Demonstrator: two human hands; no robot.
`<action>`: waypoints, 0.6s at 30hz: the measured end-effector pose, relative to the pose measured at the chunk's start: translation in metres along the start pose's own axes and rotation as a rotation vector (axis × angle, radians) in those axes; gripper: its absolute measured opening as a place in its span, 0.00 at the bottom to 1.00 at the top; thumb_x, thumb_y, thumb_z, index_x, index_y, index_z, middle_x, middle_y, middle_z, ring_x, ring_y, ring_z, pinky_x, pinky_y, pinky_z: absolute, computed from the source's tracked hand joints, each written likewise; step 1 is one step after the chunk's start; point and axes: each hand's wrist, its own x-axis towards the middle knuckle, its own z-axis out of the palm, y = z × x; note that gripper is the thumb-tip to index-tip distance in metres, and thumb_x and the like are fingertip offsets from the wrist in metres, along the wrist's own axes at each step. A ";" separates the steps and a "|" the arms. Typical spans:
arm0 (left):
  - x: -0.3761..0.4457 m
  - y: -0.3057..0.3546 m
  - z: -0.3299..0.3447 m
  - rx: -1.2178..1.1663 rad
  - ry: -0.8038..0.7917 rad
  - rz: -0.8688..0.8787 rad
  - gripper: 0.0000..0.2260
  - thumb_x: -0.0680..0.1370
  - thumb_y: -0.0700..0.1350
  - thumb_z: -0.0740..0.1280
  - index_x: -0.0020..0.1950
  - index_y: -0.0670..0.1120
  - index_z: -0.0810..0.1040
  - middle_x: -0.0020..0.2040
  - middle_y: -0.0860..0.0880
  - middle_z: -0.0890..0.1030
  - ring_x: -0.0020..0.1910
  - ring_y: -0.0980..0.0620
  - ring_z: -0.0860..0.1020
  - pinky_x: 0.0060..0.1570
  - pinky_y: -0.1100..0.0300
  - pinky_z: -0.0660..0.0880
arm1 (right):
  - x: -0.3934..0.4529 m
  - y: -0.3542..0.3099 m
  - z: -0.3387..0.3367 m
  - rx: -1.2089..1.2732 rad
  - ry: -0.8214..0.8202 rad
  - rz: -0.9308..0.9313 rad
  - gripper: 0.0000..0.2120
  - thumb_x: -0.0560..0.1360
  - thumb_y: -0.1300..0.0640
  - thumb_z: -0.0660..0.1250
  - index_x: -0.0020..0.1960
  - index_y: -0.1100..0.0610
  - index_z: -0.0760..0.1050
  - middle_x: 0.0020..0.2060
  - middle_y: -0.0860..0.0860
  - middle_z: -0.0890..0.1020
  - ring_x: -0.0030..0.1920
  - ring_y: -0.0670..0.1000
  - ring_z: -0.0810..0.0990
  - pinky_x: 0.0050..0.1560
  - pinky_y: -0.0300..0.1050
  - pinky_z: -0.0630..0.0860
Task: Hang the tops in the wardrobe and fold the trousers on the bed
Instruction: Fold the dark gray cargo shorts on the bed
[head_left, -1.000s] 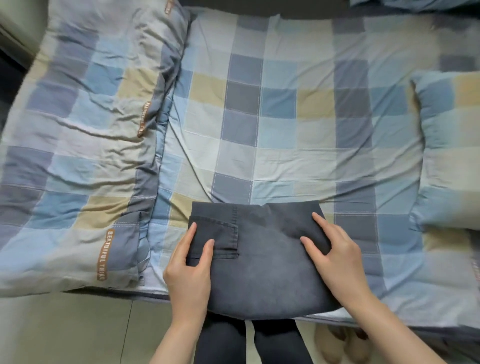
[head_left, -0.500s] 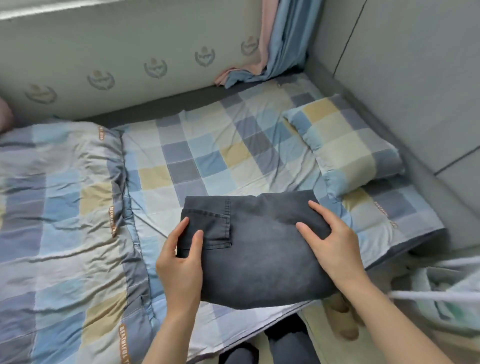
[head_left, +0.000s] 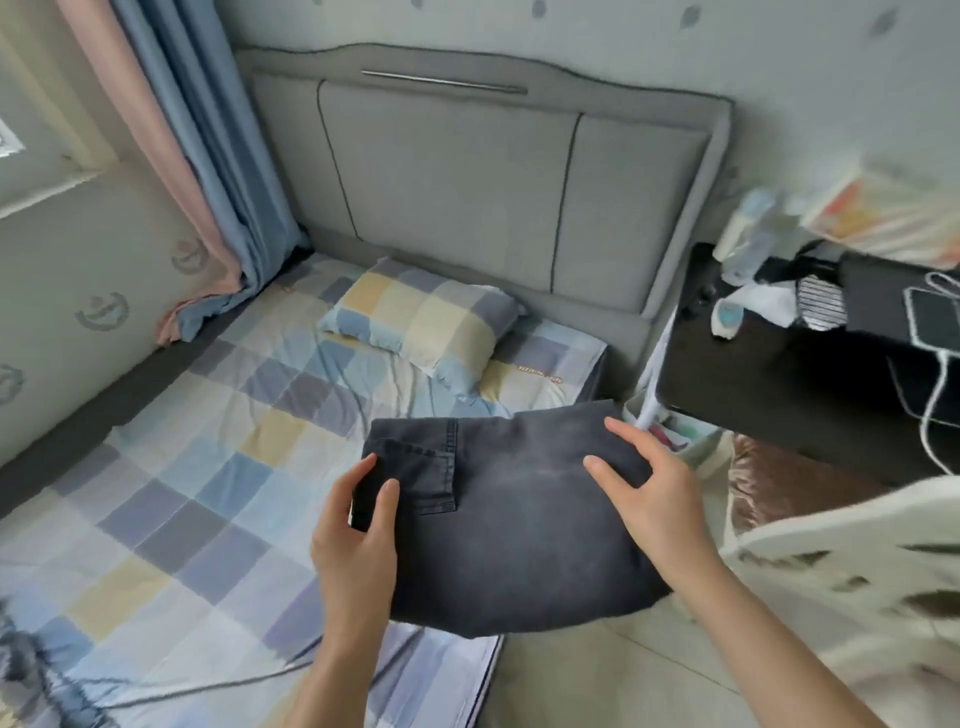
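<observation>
Both hands, left hand (head_left: 358, 535) and right hand (head_left: 657, 504), grip the folded dark-grey denim trousers (head_left: 519, 525) by opposite edges, likely keeping the fold intact above the checked bed (head_left: 208, 493).

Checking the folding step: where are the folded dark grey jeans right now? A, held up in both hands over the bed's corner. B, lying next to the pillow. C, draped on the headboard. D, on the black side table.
A: the left hand and right hand grip the folded jeans by their sides, lifted past the bed edge.
</observation>
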 end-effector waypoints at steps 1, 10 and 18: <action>-0.010 0.010 0.020 -0.010 -0.058 0.018 0.12 0.77 0.47 0.70 0.57 0.61 0.79 0.52 0.67 0.80 0.52 0.64 0.78 0.53 0.63 0.73 | -0.009 0.006 -0.028 -0.002 0.074 0.011 0.21 0.70 0.53 0.75 0.62 0.47 0.77 0.52 0.32 0.77 0.52 0.27 0.72 0.50 0.17 0.64; -0.132 0.062 0.156 -0.080 -0.458 0.079 0.11 0.78 0.48 0.69 0.56 0.63 0.79 0.51 0.70 0.79 0.52 0.71 0.76 0.48 0.72 0.72 | -0.092 0.067 -0.219 -0.007 0.425 0.155 0.19 0.71 0.50 0.73 0.62 0.44 0.77 0.56 0.37 0.78 0.57 0.38 0.74 0.56 0.28 0.68; -0.275 0.091 0.274 -0.106 -0.797 0.115 0.12 0.78 0.46 0.69 0.56 0.62 0.80 0.53 0.68 0.80 0.53 0.70 0.77 0.47 0.74 0.72 | -0.188 0.129 -0.379 0.024 0.699 0.309 0.13 0.78 0.48 0.64 0.62 0.42 0.76 0.53 0.29 0.75 0.58 0.36 0.72 0.56 0.30 0.66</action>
